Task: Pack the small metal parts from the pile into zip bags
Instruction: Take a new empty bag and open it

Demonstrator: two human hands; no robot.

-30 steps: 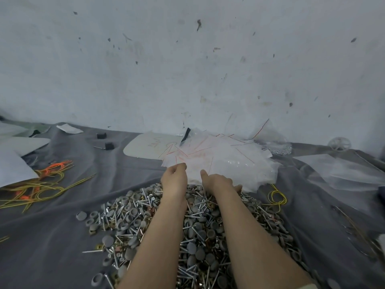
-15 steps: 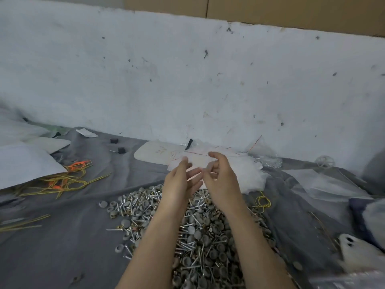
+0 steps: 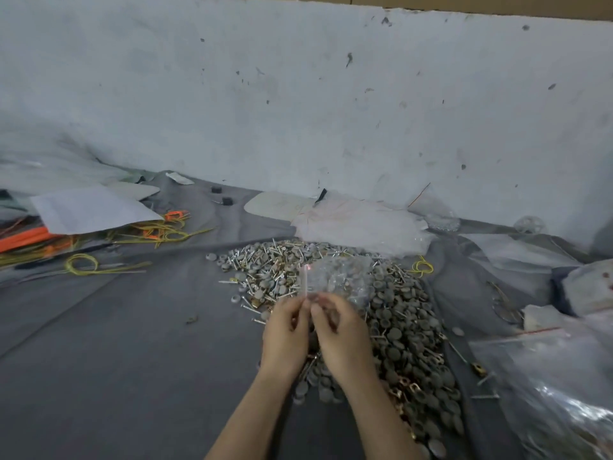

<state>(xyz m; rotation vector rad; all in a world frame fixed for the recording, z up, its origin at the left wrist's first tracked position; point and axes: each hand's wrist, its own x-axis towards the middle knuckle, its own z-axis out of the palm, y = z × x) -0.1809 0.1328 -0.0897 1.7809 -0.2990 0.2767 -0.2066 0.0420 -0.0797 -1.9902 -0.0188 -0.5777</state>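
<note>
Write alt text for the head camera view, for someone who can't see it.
The left hand and right hand pinch the near edge of a clear zip bag held over a pile of small metal parts on a grey cloth. Beyond the pile lies a heap of empty clear bags; yellow and orange ties lie at left.

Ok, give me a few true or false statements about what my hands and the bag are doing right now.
1. The left hand and right hand both hold a zip bag above the pile of metal parts. True.
2. The right hand is digging in the pile. False: its fingers pinch the bag's near edge, above the pile.
3. A stack of empty bags lies beyond the pile, near the wall. True.
4. The white paper sheet lies right of the pile. False: it lies far to the left.
</note>
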